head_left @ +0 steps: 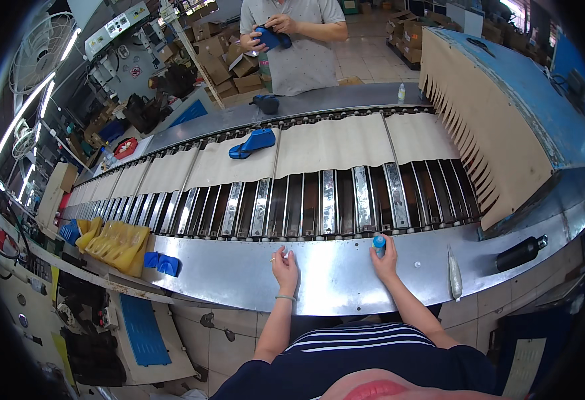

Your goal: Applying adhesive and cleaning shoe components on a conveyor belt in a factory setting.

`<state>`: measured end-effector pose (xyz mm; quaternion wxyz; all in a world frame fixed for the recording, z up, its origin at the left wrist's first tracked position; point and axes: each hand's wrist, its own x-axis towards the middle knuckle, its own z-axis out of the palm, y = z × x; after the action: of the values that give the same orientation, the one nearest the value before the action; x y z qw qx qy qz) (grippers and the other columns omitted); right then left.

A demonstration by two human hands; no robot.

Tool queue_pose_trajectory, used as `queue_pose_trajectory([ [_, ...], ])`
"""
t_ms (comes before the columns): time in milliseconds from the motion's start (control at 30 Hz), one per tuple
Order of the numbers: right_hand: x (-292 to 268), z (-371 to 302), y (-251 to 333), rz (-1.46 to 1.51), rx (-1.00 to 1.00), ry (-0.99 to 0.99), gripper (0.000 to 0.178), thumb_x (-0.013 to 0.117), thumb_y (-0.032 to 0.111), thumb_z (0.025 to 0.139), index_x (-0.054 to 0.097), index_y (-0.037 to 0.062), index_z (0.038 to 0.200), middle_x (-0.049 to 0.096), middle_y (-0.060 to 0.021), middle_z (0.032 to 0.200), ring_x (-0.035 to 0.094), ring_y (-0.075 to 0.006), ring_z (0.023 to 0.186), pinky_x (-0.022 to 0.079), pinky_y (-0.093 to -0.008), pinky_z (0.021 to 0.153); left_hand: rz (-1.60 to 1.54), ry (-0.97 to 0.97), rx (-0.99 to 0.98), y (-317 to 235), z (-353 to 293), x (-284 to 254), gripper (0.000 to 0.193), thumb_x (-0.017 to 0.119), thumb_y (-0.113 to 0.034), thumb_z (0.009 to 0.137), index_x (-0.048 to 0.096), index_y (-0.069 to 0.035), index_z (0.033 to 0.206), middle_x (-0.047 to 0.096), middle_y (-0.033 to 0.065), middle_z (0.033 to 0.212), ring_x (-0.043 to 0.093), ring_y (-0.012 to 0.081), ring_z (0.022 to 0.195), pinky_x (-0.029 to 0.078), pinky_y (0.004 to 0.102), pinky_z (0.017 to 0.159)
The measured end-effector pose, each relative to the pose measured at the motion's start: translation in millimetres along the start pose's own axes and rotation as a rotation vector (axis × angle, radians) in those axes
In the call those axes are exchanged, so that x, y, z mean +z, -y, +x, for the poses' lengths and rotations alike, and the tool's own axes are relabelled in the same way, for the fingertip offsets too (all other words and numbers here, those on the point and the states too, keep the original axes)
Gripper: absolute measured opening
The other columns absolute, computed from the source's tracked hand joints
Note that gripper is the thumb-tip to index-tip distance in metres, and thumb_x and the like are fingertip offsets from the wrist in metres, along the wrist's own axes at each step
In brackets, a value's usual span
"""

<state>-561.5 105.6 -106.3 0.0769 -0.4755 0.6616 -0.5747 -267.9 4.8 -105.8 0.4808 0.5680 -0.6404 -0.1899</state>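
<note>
My right hand (386,261) is closed around a small blue bottle (378,244), held upright over the near metal ledge (332,277) beside the conveyor. To its left, my left hand (284,268) hovers above the same ledge with its fingers curled in; whatever they may hold is too small to make out. A small white round piece (418,265) lies right of my right hand. Beyond it rest a pale, narrow-tipped squeeze bottle (455,275) and a black bottle (522,253) on its side. On the conveyor's cloth (326,147) sits a blue shoe last (253,143).
A fringed beige cover (486,133) hangs over the conveyor at right. Yellow plastic bags (116,245) and blue pieces (162,263) lie on the left ledge. Across the conveyor, a person (302,57) handles a blue shoe-shaped item (270,37). A dark shoe piece (264,103) and small bottle (402,92) stand there.
</note>
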Motion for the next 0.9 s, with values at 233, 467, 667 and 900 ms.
queue_pose_trajectory([
  [233, -2.4, 1.1, 0.7, 0.002, -0.006, 0.000, 0.044, 0.072, 0.004, 0.080, 0.056, 0.0035, 0.121, 0.061, -0.0171, 0.113, 0.061, -0.0377, 0.105, 0.049, -0.0401, 0.092, 0.013, 0.001, -0.009, -1.7, -1.4, 1.8, 0.028, 0.067, -0.013, 0.093, 0.063, 0.001, 0.117, 0.054, 0.0082, 0.089, 0.049, 0.0172, 0.067, 0.045, 0.0314, 0.065],
  [467, -3.1, 1.0, -3.7, 0.011, -0.001, 0.004, 0.045, 0.074, 0.008, 0.081, 0.055, 0.0011, 0.122, 0.060, -0.0169, 0.111, 0.061, -0.0350, 0.104, 0.048, -0.0393, 0.092, 0.002, 0.009, -0.026, -5.2, -2.1, 3.0, 0.028, 0.067, -0.014, 0.093, 0.063, 0.001, 0.117, 0.054, 0.0091, 0.089, 0.050, 0.0185, 0.067, 0.046, 0.0328, 0.066],
  [667, -2.7, 0.5, -7.8, 0.006, -0.005, 0.008, 0.046, 0.073, 0.008, 0.081, 0.055, 0.0007, 0.122, 0.060, -0.0173, 0.112, 0.061, -0.0354, 0.104, 0.048, -0.0392, 0.092, 0.035, -0.008, 0.023, 0.1, -3.1, 4.8, 0.028, 0.067, -0.014, 0.093, 0.063, 0.001, 0.117, 0.055, 0.0096, 0.089, 0.051, 0.0192, 0.067, 0.046, 0.0338, 0.066],
  [900, -3.9, 0.5, -7.8, -0.004, 0.002, 0.012, 0.045, 0.073, 0.007, 0.081, 0.055, 0.0016, 0.121, 0.060, -0.0173, 0.111, 0.061, -0.0358, 0.104, 0.048, -0.0394, 0.091, 0.018, 0.004, -0.004, -1.9, -4.0, 4.8, 0.028, 0.067, -0.014, 0.093, 0.063, 0.000, 0.118, 0.055, 0.0092, 0.089, 0.050, 0.0190, 0.067, 0.046, 0.0334, 0.066],
])
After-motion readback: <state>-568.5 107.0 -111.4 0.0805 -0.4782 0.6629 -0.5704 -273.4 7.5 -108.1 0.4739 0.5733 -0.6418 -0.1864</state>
